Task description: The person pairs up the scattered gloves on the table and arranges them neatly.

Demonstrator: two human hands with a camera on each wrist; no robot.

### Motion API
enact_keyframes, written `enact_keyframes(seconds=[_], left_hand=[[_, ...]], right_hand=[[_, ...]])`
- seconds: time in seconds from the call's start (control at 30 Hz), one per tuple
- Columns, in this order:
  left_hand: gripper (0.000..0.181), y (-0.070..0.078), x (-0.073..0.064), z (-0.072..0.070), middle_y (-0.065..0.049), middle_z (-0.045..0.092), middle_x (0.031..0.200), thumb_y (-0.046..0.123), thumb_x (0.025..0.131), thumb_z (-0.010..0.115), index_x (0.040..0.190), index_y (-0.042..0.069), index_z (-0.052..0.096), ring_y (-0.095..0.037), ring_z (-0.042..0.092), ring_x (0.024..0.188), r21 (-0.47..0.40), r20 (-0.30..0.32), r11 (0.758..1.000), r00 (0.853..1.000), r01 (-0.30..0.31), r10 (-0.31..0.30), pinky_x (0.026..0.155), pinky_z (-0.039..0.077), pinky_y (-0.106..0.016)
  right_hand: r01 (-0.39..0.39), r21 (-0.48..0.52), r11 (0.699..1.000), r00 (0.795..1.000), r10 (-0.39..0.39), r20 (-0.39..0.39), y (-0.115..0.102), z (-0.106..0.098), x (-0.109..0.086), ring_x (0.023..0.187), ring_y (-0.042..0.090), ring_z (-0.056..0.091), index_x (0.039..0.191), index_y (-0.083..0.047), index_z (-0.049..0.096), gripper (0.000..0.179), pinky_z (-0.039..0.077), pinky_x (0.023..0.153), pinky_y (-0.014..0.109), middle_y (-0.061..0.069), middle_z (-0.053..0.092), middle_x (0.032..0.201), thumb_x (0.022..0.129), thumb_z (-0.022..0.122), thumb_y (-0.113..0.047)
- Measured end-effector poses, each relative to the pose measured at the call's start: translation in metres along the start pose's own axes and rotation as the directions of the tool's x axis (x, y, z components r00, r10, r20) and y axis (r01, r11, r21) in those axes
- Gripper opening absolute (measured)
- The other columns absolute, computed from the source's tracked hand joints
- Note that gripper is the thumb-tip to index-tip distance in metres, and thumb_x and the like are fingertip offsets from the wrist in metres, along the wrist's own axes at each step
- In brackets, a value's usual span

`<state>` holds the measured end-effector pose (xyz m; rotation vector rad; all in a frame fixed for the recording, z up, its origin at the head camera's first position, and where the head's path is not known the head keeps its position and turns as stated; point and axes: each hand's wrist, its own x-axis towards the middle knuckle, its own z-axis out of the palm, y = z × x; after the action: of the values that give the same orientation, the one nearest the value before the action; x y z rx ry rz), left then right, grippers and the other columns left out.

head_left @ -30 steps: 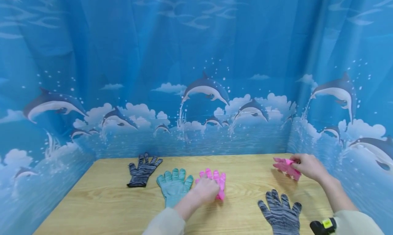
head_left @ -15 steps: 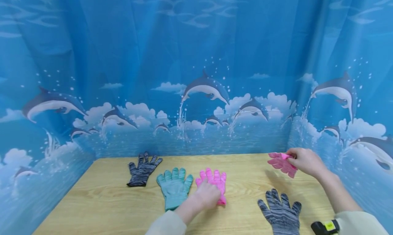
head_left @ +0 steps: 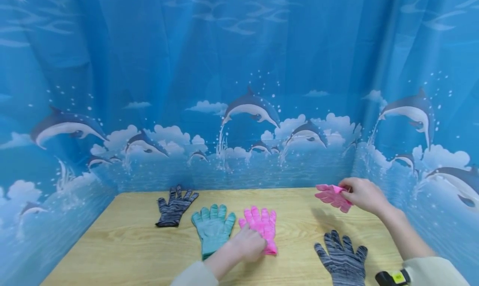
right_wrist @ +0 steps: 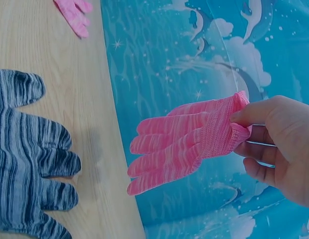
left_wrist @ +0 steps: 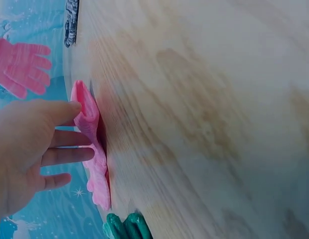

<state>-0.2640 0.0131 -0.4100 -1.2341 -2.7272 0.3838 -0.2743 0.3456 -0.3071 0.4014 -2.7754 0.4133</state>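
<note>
In the head view one pink knit glove (head_left: 262, 224) lies palm-down or palm-up, I cannot tell which, at the table's middle. My left hand (head_left: 248, 244) is over its near end; the left wrist view has thumb and forefinger pinching the cuff (left_wrist: 87, 112), the other fingers extended. A second pink glove (right_wrist: 179, 139) hangs in the air at the right, its fingers pointing away from my right hand (head_left: 364, 194). That hand pinches it by the cuff between thumb and fingers. Below it a grey striped glove (head_left: 342, 259) lies flat, fingers pointing away from me.
Left of the pink glove lies a green glove (head_left: 213, 230), and farther back a dark grey striped glove (head_left: 175, 207). A blue dolphin-print curtain (head_left: 239, 161) borders the wooden table (head_left: 123, 252) at the back and sides.
My right hand has raised its pink glove off the table and moved left. My left hand has shifted slightly toward me, and the cuff of the other pink glove has come nearer, lying flatter.
</note>
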Motion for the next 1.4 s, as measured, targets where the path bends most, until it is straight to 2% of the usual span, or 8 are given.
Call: enact_keyframes(seconds=[0.17,0.3,0.47,0.63,0.8,0.9,1.17,1.4], left_hand=[[0.009,0.001,-0.006,0.001,0.008,0.044,0.061,0.025,0.086,0.062,0.078,0.022,0.063,-0.006,0.043,0.060,-0.009,0.028,0.999,0.999,-0.040,0.040,0.079,0.040,-0.031],[0.017,0.002,-0.009,0.002,0.008,0.043,0.061,0.024,0.085,0.063,0.070,0.021,0.058,-0.007,0.042,0.061,-0.002,0.047,1.000,0.998,-0.031,0.031,0.080,0.041,-0.031],[0.024,0.003,-0.013,0.005,0.008,0.044,0.062,0.027,0.085,0.062,0.063,0.020,0.054,-0.008,0.042,0.060,0.044,0.028,0.999,0.999,-0.025,0.024,0.077,0.041,-0.030],[0.018,-0.001,-0.016,0.001,0.008,0.048,0.066,0.027,0.085,0.063,0.069,0.020,0.059,-0.007,0.047,0.067,-0.026,0.036,0.999,0.999,-0.024,0.025,0.085,0.042,-0.034],[0.012,-0.010,-0.023,-0.003,0.012,0.052,0.070,0.029,0.085,0.064,0.076,0.022,0.066,-0.003,0.051,0.069,-0.044,-0.008,0.995,0.996,-0.090,0.089,0.086,0.042,-0.033],[0.010,-0.015,-0.028,-0.001,0.014,0.054,0.074,0.031,0.087,0.061,0.083,0.025,0.068,-0.001,0.052,0.071,0.001,-0.065,0.987,0.985,-0.163,0.162,0.079,0.041,-0.029],[0.010,-0.026,-0.034,0.012,0.015,0.051,0.074,0.033,0.091,0.057,0.088,0.027,0.065,0.001,0.046,0.070,0.105,-0.178,0.944,0.928,-0.313,0.328,0.067,0.035,-0.018],[0.027,-0.027,-0.039,0.019,0.014,0.056,0.090,0.047,0.092,0.049,0.103,0.026,0.060,-0.001,0.052,0.086,0.119,-0.116,0.935,0.931,-0.333,0.346,0.082,0.043,-0.026]], right_hand=[[0.018,0.002,1.000,1.000,-0.018,0.009,-0.008,0.002,0.002,0.056,0.011,0.047,0.095,-0.002,0.067,0.014,0.040,0.048,0.028,-0.004,0.057,0.070,0.084,0.060,-0.007],[0.040,-0.008,0.999,0.999,-0.040,0.019,-0.012,0.006,0.003,0.059,0.010,0.048,0.094,-0.003,0.068,0.012,0.041,0.050,0.027,-0.003,0.059,0.073,0.084,0.061,-0.007],[0.071,-0.042,0.997,0.997,-0.071,0.004,-0.018,0.013,0.004,0.059,0.009,0.047,0.092,-0.006,0.068,0.010,0.040,0.050,0.027,-0.004,0.059,0.075,0.084,0.062,-0.007],[0.077,-0.065,0.995,0.996,-0.079,-0.030,-0.022,0.018,0.009,0.058,0.009,0.045,0.090,-0.007,0.069,0.009,0.038,0.049,0.027,-0.004,0.058,0.074,0.083,0.063,-0.007],[0.059,-0.084,0.995,0.997,-0.064,-0.053,-0.027,0.021,0.016,0.059,0.009,0.045,0.091,-0.008,0.069,0.009,0.037,0.049,0.027,-0.004,0.058,0.074,0.083,0.063,-0.008],[0.055,-0.057,0.997,0.998,-0.057,-0.034,-0.034,0.023,0.020,0.060,0.011,0.046,0.092,-0.006,0.068,0.010,0.038,0.050,0.028,-0.003,0.058,0.075,0.084,0.062,-0.008],[0.106,-0.038,0.994,0.994,-0.107,-0.021,-0.057,0.038,0.029,0.061,0.009,0.047,0.091,-0.007,0.068,0.010,0.040,0.051,0.027,-0.002,0.059,0.077,0.083,0.062,-0.005],[0.147,-0.048,0.988,0.987,-0.149,-0.052,-0.075,0.054,0.032,0.061,0.008,0.048,0.090,-0.007,0.069,0.012,0.041,0.052,0.025,-0.001,0.061,0.078,0.080,0.064,-0.003]])
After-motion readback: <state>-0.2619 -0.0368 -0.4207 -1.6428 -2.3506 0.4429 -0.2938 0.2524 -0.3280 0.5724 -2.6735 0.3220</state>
